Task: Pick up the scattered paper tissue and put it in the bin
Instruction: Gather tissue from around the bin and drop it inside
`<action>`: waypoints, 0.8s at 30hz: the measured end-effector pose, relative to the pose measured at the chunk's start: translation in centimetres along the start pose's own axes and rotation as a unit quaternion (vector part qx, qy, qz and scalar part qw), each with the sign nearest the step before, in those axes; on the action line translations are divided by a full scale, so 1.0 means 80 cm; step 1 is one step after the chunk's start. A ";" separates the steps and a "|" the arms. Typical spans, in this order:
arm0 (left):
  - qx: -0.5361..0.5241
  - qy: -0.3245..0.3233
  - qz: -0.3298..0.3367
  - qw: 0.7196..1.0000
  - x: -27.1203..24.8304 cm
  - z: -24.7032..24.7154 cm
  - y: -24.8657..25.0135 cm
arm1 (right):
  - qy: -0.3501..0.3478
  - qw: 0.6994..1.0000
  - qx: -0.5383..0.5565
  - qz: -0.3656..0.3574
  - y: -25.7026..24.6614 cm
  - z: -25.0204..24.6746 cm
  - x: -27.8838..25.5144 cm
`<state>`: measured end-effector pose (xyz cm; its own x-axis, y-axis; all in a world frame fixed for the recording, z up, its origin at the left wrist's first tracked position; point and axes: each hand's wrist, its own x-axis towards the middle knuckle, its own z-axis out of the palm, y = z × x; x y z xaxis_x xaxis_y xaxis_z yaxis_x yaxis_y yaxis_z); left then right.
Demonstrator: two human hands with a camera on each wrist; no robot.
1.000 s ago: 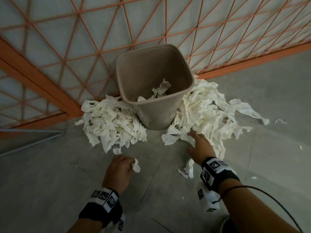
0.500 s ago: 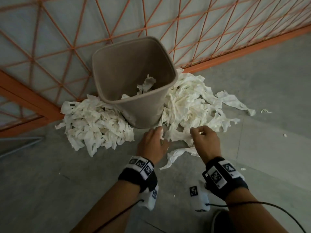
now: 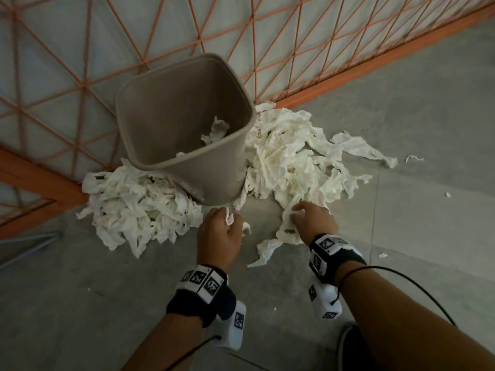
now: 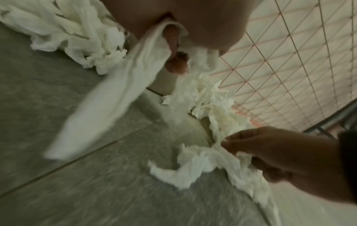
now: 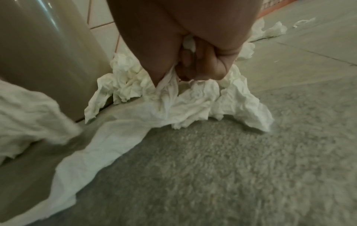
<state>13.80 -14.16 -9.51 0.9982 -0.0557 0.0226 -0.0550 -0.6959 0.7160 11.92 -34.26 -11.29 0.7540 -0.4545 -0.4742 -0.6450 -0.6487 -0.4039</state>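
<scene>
A tan plastic bin (image 3: 187, 145) stands on the floor with a few tissue pieces inside. White paper tissue lies heaped to its left (image 3: 139, 207) and to its right (image 3: 294, 156). Just in front of the bin, my left hand (image 3: 222, 226) grips a strip of tissue (image 4: 119, 85) that hangs from its curled fingers. My right hand (image 3: 308, 218) has its fingers curled into the near edge of the right heap and grips a bunch of tissue (image 5: 170, 94). A long strip (image 3: 267, 250) trails from that bunch toward me.
An orange lattice fence (image 3: 294, 49) with an orange base rail runs behind the bin. Small tissue scraps (image 3: 413, 158) lie on the grey floor to the right. The bin's side (image 5: 38, 53) is close to my right hand.
My left hand moved right from the left heap to the front of the bin, holding tissue. My right hand closed its fingers on the right heap's edge.
</scene>
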 end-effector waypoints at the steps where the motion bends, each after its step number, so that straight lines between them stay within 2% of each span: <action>1: 0.001 0.013 -0.018 1.000 0.007 0.003 -0.001 | 0.000 1.000 0.003 -0.008 -0.001 -0.001 -0.001; 3: -0.008 0.015 -0.069 0.997 0.022 0.015 -0.001 | 0.004 0.999 0.038 -0.021 -0.002 -0.002 -0.003; 6: -0.017 -0.044 -0.155 0.987 0.043 0.038 0.002 | 0.037 0.988 0.147 -0.021 -0.003 -0.007 -0.013; 9: -0.022 -0.081 -0.190 0.978 0.060 0.051 -0.002 | 0.072 0.973 0.216 -0.030 -0.008 -0.015 -0.023; 12: -0.004 -0.062 -0.177 0.982 0.063 0.048 -0.014 | 0.088 0.959 0.269 -0.023 -0.009 -0.021 -0.024; 16: -0.054 -0.014 -0.127 0.990 0.032 0.022 -0.009 | 0.097 0.924 0.368 0.021 0.000 -0.021 -0.017; 18: -0.068 0.014 -0.106 0.992 0.013 0.002 -0.006 | 0.115 0.912 0.392 0.018 0.005 -0.022 -0.011; 21: -0.093 0.033 -0.122 0.988 -0.008 -0.037 -0.001 | 0.114 0.904 0.412 -0.013 0.003 -0.026 -0.008; 24: -0.116 0.048 -0.109 0.986 -0.021 -0.077 0.002 | 0.086 0.905 0.416 -0.013 -0.002 -0.024 -0.011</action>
<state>12.23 -9.76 -5.11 0.9838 0.1537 -0.0921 0.1579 -0.5009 0.8510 11.61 -34.91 -9.33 0.7319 -0.5810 -0.3560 -0.4425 -0.0079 -0.8967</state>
